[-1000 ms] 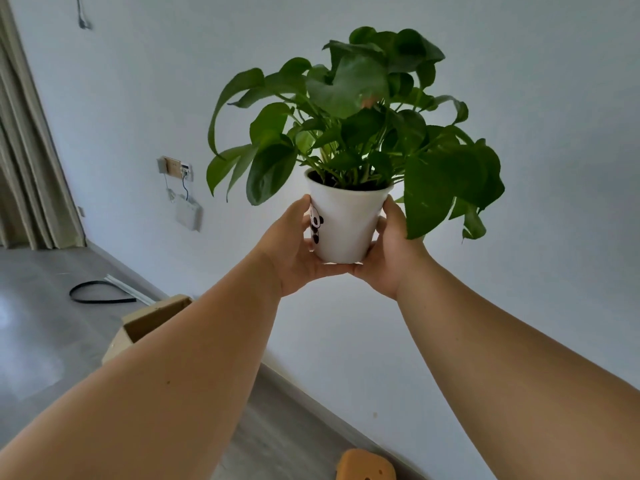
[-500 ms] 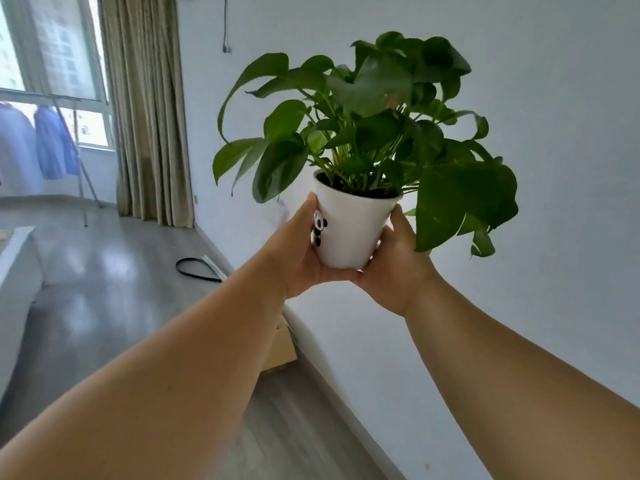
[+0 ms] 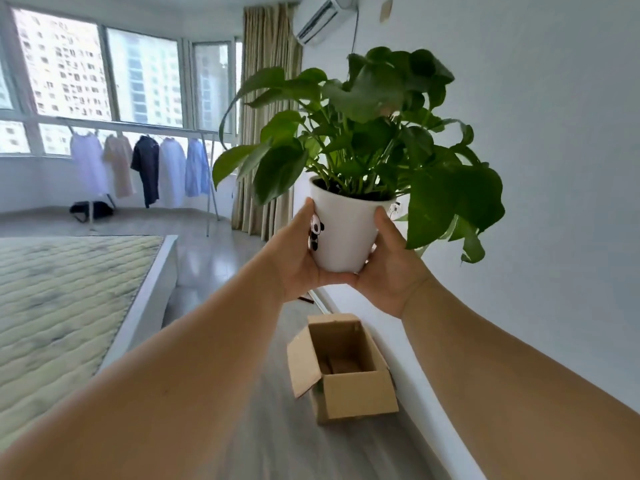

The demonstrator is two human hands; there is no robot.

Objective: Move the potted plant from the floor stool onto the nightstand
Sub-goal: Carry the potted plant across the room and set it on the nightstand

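Observation:
The potted plant (image 3: pixel 346 230) is a white pot with a small panda picture and broad green leaves. I hold it up in the air at arm's length, in front of the white wall. My left hand (image 3: pixel 298 254) grips the pot's left side and my right hand (image 3: pixel 391 261) cups its right side and base. The pot stands upright. Neither the floor stool nor the nightstand is in view.
An open cardboard box (image 3: pixel 341 368) lies on the grey floor below the pot, by the wall. A bed with a quilted mattress (image 3: pixel 62 306) fills the left. A clothes rack with hanging shirts (image 3: pixel 145 168) stands by the windows, with curtains (image 3: pixel 266 126) beside it.
My view has swung left, away from the bare wall: the bed, the windows and the clothes rack have come into sight. Both hands keep the same hold on the pot.

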